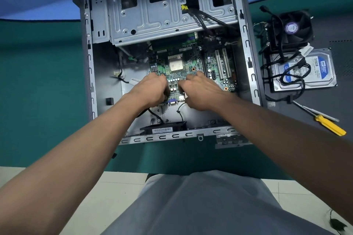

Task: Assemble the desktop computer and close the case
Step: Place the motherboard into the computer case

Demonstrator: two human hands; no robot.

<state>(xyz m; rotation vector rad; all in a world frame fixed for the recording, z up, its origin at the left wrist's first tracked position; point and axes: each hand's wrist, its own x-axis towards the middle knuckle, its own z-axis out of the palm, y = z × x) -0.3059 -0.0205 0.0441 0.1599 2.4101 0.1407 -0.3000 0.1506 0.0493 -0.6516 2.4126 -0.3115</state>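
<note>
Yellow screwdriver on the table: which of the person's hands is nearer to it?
Right. The right hand is on the motherboard, on the side toward the yellow screwdriver lying outside the case. The left hand sits beside it, farther away.

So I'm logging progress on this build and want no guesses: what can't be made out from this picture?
Head view: whether the left hand and right hand grip or only press the motherboard; their backs hide the fingertips.
The motherboard's far edge: under the drive cage.
Hard drive fine print: too small, crossed by cables.
Case far end: cut off by the top edge.
</note>
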